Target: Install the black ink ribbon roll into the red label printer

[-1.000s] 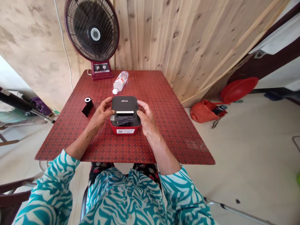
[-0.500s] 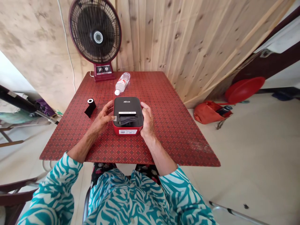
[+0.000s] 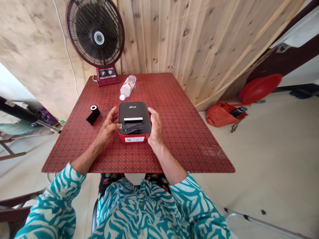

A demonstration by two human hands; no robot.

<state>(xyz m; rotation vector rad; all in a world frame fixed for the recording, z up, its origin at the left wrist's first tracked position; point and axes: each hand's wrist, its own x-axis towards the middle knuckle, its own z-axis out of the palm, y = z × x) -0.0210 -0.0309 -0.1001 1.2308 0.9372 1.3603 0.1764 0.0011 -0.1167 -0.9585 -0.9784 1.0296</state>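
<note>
The red table (image 3: pixel 179 132), its top a glossy diamond weave, spreads beneath both my forearms. Far beyond my left hand (image 3: pixel 108 127) stands a round maroon fan (image 3: pixel 96 36) with a wire grille. Between my palms sits the label printer (image 3: pixel 134 121), a rounded box with a matte black lid over a red shell. My left hand curls against its left edge, thumb and fingertips pressing there. My right hand (image 3: pixel 155 127) lies flat along its right side, clasping it. Past my fingertips lies a clear plastic bottle (image 3: pixel 128 87) on its side. Left of my left hand rests a small black roll (image 3: pixel 93 113).
</note>
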